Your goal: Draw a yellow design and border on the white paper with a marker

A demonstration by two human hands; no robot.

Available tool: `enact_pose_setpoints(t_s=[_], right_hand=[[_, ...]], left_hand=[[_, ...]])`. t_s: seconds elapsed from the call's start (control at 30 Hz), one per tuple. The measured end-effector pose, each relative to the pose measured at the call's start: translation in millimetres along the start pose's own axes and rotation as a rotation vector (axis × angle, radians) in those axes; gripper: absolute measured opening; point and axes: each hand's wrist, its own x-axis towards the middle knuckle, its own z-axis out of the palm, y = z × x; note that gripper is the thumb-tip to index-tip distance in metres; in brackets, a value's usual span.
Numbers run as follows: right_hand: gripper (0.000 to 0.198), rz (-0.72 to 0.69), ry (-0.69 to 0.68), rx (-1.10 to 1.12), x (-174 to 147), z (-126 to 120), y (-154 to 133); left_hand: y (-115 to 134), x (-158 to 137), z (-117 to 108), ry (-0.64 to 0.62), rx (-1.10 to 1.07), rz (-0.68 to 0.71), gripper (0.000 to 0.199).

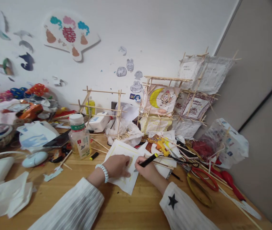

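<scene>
A white sheet of paper with yellow lines drawn along its edges lies on the table. My left hand rests on the paper, fingers apart and partly curled, holding nothing; a pale coiled band circles the wrist. Gripped by my right hand is a black marker with a yellow end, tilted over the paper's right side. Its tip is hidden by the fingers. To the left of the sheet lies the black and yellow marker cap. Behind the cap stands a plastic bottle with some yellowish liquid.
A bare stick frame and paper-covered stick lanterns stand at the back. Right of the paper are a yellow glue gun, scissors with red handles and loose sticks. A computer mouse and crumpled tissues lie left.
</scene>
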Motion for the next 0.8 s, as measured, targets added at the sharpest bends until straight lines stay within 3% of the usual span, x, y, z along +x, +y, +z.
enact_pose_setpoints(t_s=[0.8], right_hand=[[0.013, 0.006, -0.011, -0.009, 1.0, 1.6, 2.5]], left_hand=[[-0.4, 0.6, 0.6, -0.007, -0.014, 0.001, 0.035]])
